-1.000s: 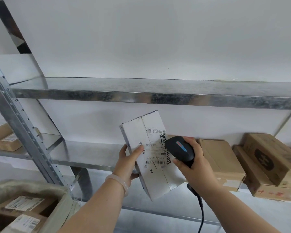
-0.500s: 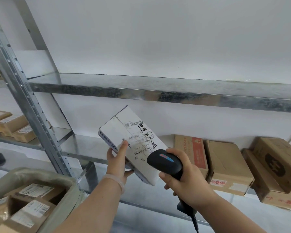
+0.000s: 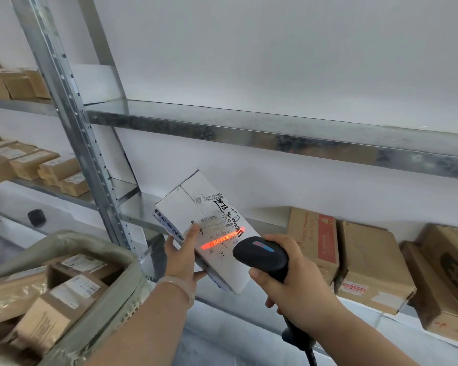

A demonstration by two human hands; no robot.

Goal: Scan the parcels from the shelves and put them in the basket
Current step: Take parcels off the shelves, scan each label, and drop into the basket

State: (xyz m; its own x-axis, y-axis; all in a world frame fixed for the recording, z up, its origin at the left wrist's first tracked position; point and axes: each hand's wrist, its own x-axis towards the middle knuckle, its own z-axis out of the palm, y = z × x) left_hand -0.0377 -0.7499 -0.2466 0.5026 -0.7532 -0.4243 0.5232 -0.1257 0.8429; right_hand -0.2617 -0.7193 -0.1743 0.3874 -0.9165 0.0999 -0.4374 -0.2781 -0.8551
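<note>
Gripping a white labelled parcel (image 3: 196, 220) in the left hand (image 3: 181, 256), long axis tilted up and away, with the right hand (image 3: 288, 289) clasping a barcode scanner (image 3: 259, 256) just beside it and the basket (image 3: 90, 241) down-left, nearest the left hand.

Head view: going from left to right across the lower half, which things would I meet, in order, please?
basket → white parcel → scanner → box with red print → plain brown box → box with a dark logo
</note>
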